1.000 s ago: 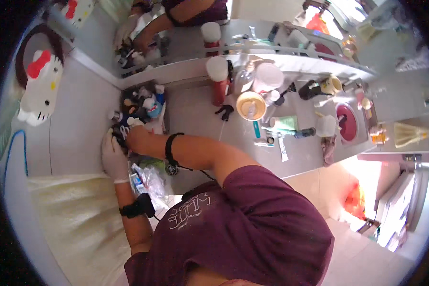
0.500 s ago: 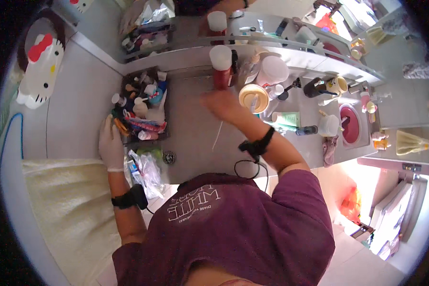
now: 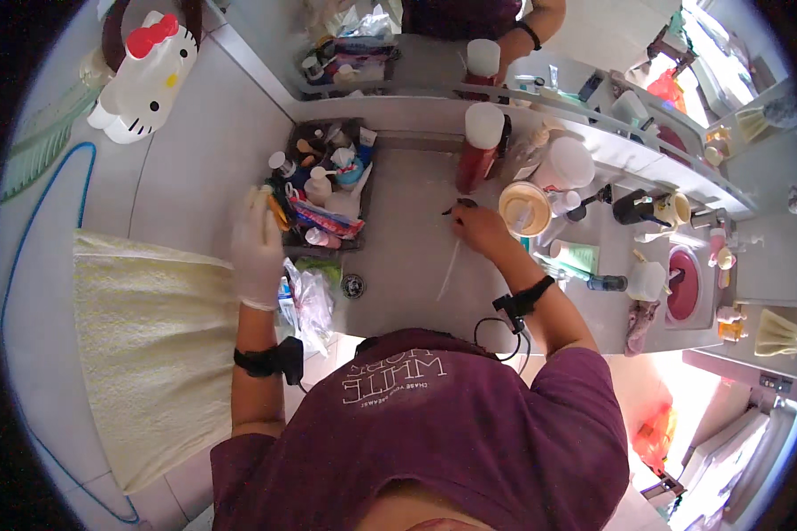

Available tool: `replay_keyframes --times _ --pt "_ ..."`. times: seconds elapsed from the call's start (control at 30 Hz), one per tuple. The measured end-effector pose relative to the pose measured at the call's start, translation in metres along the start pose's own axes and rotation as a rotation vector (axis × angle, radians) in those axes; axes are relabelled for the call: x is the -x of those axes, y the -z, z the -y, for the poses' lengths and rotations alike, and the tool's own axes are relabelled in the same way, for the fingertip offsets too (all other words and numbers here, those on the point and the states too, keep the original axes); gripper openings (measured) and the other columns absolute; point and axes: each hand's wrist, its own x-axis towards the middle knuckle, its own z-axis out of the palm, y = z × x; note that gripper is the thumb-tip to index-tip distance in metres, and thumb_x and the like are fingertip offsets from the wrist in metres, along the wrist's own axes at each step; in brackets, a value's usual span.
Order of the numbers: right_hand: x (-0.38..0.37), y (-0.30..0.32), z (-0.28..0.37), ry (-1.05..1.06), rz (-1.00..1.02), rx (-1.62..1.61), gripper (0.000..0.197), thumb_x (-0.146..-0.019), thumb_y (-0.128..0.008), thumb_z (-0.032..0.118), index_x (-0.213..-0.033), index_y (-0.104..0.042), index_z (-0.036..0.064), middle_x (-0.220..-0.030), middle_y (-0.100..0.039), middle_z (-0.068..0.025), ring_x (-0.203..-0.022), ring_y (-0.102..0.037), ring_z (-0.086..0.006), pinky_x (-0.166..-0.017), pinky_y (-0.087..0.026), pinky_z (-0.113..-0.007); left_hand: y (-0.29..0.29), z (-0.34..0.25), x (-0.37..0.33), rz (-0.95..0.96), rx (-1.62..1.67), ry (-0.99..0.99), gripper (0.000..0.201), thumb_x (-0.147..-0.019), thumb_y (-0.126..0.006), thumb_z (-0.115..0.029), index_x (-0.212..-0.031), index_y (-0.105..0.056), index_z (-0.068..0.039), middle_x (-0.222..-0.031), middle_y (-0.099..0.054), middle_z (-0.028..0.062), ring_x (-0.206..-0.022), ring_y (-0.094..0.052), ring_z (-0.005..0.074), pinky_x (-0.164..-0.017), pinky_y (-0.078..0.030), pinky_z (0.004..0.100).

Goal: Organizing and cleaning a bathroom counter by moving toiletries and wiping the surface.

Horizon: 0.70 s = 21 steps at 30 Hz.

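Note:
My left hand (image 3: 259,252), in a pale glove, is at the left side of a dark basket (image 3: 354,251). Its fingers stretch along the rim by a yellow-orange item (image 3: 279,212). Jars, tubes and small bottles fill the basket. Over the grey counter (image 3: 403,226), my bare right hand (image 3: 483,230) pinches a small dark object (image 3: 450,211) whose kind I cannot make out. Just behind that hand stands a red bottle (image 3: 476,166) with a large white cap. A thin white stick (image 3: 449,270) lies below the hand.
Right of my hand are an open tan-rimmed tub (image 3: 524,211), a white jar (image 3: 565,164) and a green-white tube (image 3: 576,257). Farther right, a pink basin (image 3: 682,283) sits in the sink. A plastic bag (image 3: 310,296) lies before the basket; a yellow towel (image 3: 155,354) hangs left.
The whole view has shifted, so the counter appears farther right and lower. A dark object now shows at my right fingertips. My left hand stays beside the basket.

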Motion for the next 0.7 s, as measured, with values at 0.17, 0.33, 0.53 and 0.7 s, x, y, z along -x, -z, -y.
replay_keyframes --times 0.17,0.33,0.53,0.7 --pt "0.008 0.050 0.060 -0.017 -0.082 -0.077 0.022 -0.086 -0.063 0.025 -0.104 -0.058 0.0141 -0.084 -0.066 -0.0145 -0.080 -0.065 -0.0368 -0.069 -0.051 -0.049 -0.010 -0.047 0.000 0.080 0.160 -0.217 0.032 -0.090 -0.057 -0.004 -0.121 -0.062 -0.002 -0.130 -0.058 0.0178 -0.114 -0.059 0.0361 -0.096 -0.047 0.0423" --pt "0.038 0.084 0.090 0.160 -0.135 -0.054 0.025 -0.085 -0.064 0.023 -0.108 -0.057 0.0159 -0.083 -0.064 -0.0147 -0.081 -0.065 -0.0349 -0.069 -0.051 -0.046 -0.014 -0.068 -0.007 0.129 0.276 -0.311 0.034 -0.087 -0.058 -0.001 -0.121 -0.062 0.000 -0.128 -0.059 0.0186 -0.113 -0.058 0.0360 -0.097 -0.046 0.0420" --pt "0.086 0.118 0.062 -0.275 -0.132 -0.250 0.040 -0.083 -0.066 0.022 -0.117 -0.049 0.0123 -0.088 -0.066 -0.0199 -0.081 -0.065 -0.0408 -0.071 -0.051 -0.048 -0.013 -0.082 -0.004 0.258 0.340 -0.376 0.035 -0.088 -0.058 -0.002 -0.122 -0.062 -0.003 -0.126 -0.060 0.0182 -0.110 -0.060 0.0350 -0.095 -0.047 0.0410" --pt "0.123 0.120 0.007 -0.475 -0.325 -0.403 0.045 -0.084 -0.066 0.018 -0.123 -0.049 0.0046 -0.081 -0.064 -0.0165 -0.069 -0.065 -0.0282 -0.063 -0.050 -0.040 -0.028 -0.098 0.002 0.362 0.469 -0.351 0.032 -0.090 -0.057 -0.005 -0.121 -0.061 -0.003 -0.122 -0.062 0.0187 -0.109 -0.061 0.0352 -0.093 -0.048 0.0389"
